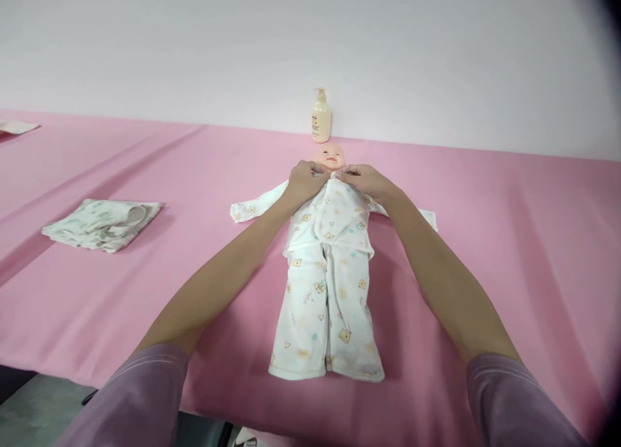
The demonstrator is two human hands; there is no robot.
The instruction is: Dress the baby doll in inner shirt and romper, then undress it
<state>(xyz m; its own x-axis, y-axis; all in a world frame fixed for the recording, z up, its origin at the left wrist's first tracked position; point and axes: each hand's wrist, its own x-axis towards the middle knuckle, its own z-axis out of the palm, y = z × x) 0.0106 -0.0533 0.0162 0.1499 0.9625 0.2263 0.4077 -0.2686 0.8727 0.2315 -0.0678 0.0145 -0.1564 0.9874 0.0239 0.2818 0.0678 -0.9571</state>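
Observation:
A baby doll (pixel 332 156) lies on its back, its head toward the wall. It wears a white printed baby jacket (pixel 334 211) with sleeves spread to both sides, and matching trousers (pixel 327 311). At the doll's neck, my left hand (pixel 308 178) pinches the jacket's collar from the left. My right hand (pixel 366 178) closes on the collar from the right, its fingertips close to those of the left. One front panel overlaps the other down the chest. Whatever fastening lies between the fingertips is too small to make out.
Behind the doll's head a cream pump bottle (pixel 321 117) stands against the white wall. Folded patterned cloth (pixel 101 224) lies to the left on the pink-covered table (pixel 208 175). A pale flat item (pixel 17 127) sits at the far left edge.

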